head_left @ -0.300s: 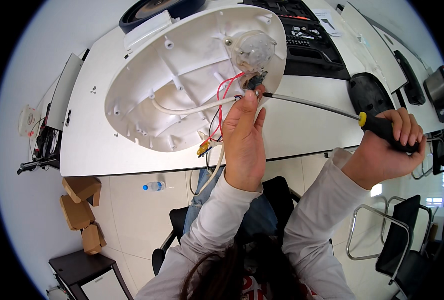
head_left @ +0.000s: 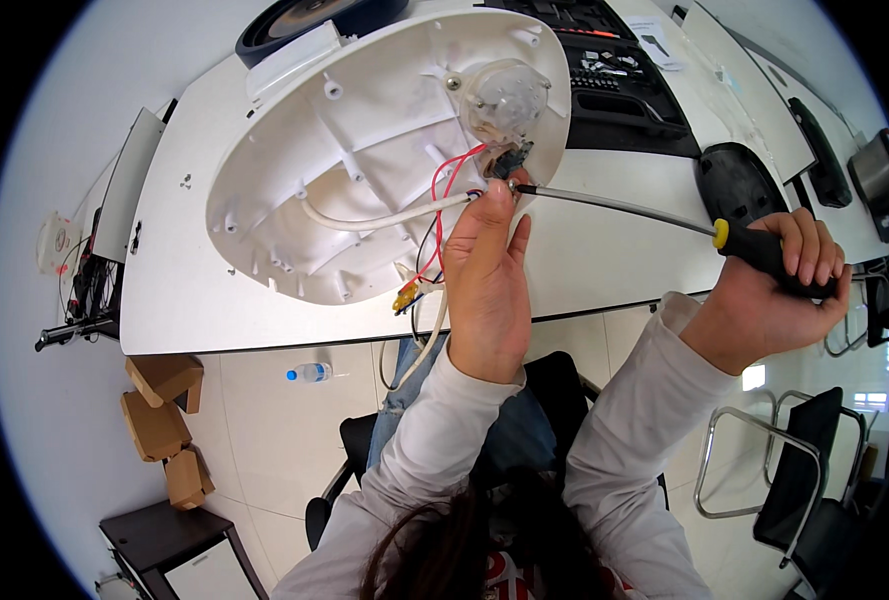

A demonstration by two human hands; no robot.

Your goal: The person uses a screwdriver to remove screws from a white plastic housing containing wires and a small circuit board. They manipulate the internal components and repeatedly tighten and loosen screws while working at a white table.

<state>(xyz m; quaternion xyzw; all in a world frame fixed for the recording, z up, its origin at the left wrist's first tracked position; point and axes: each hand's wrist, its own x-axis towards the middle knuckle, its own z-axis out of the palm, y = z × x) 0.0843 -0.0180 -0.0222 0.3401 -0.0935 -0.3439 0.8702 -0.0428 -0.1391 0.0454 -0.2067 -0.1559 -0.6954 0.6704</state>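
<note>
A white tabletop (head_left: 604, 250) fills the upper middle of the room, a bottle (head_left: 310, 373) and cardboard boxes (head_left: 156, 423) on the floor beyond its near edge. A large white oval shell (head_left: 389, 150) stretches from near the far edge toward the near edge, hollow side facing the person. At its right end, the left hand (head_left: 489, 270) has thumb and index fingertips almost together beside a small dark part (head_left: 510, 160); whether they grip it or the wire ends there cannot be told. Red wires (head_left: 435, 195) run past the thumb. The right hand (head_left: 779, 290) has its fingers curled closed around a screwdriver (head_left: 749, 250), above the right part of the near edge, the tip reaching the left fingertips. An open tool case (head_left: 624, 105) lies toward the far right corner.
</note>
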